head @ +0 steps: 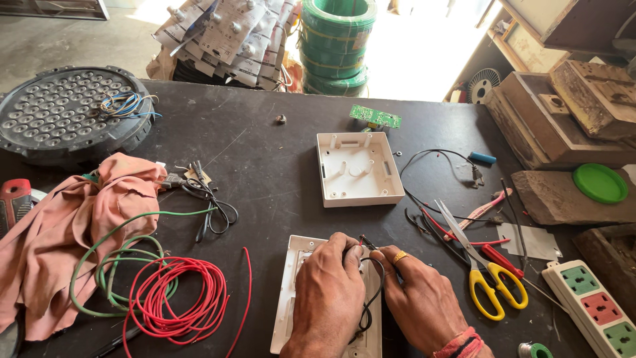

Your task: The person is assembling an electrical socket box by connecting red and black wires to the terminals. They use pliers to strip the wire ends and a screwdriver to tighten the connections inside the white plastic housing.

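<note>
A: Quick pass; landmark is the white plate (291,292) lying flat at the near edge of the dark table (265,152); what are the hands doing?

B: Left hand (328,292) lies on top of the plate, fingers curled together and pinched on a thin black wire (371,301); my read is the palm presses down to keep the plate from sliding; right hand (421,301) sits just right of the plate, fingers closed on the same wire near a red-tipped end; exact grip is hidden by the knuckles.

A: Wire path?

B: Loops down over the plate's right side, between the two hands; slack, so probably being fed or positioned, not pulled.

A: Anything staged nearby?

B: Yellow-handled scissors (480,265) right of the plate, blades open, within easy reach of the right hand; white square box (358,169) beyond the plate, open side up, likely the matching back half; green circuit board (375,117) further beyond it.

A: Left side?

B: Red wire coil (175,298) and green wire coil (119,258) left of the plate, touching and overlapping; pink cloth (59,232) further left; round lamp panel (66,113) far left and beyond; power strip (596,308) far right of the plate at the table's edge.

A: Done; next.
</note>
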